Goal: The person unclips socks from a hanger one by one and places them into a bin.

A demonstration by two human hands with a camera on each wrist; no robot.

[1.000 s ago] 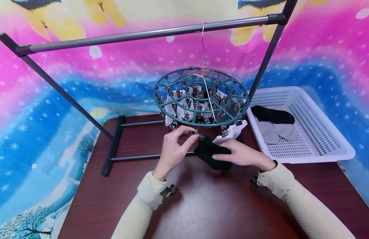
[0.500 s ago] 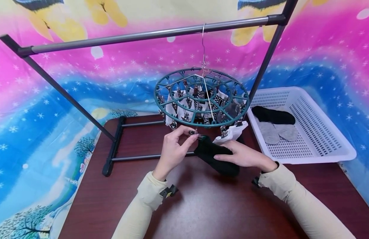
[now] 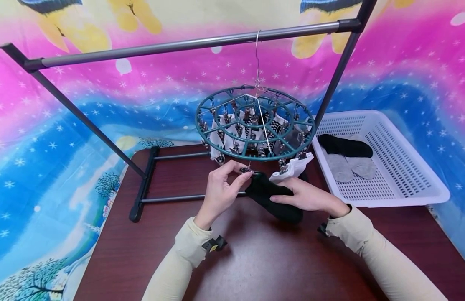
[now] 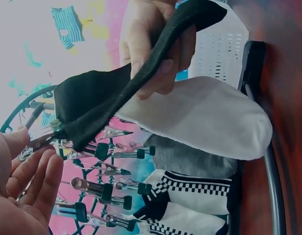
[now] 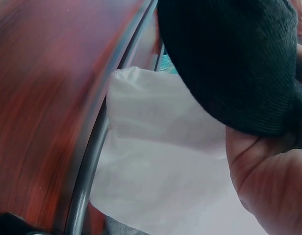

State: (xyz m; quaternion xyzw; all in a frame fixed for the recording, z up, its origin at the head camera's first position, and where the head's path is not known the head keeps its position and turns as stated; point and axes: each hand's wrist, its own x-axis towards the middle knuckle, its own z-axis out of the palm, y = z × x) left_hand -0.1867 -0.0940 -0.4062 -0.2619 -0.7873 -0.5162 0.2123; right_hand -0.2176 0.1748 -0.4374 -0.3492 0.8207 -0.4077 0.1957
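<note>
My left hand pinches a metal clip between thumb and fingers, under the near rim of a round green clip hanger. The clip sits at the cuff of a black sock, which slants down to the right. Around the middle of that sock my right hand curls, thumb in front and fingers behind. A white sock hangs from clips just behind the right hand. In the left wrist view, a grey sock and checkered socks hang further along the hanger.
The hanger hooks over the bar of a metal rack standing on a dark red table. At the right, a white perforated basket holds a black sock and grey socks. A printed cloth backdrop surrounds the table.
The black sock's toe end has swung down and to the right, and the right hand has shifted slightly right. The left hand stays at the clip.
</note>
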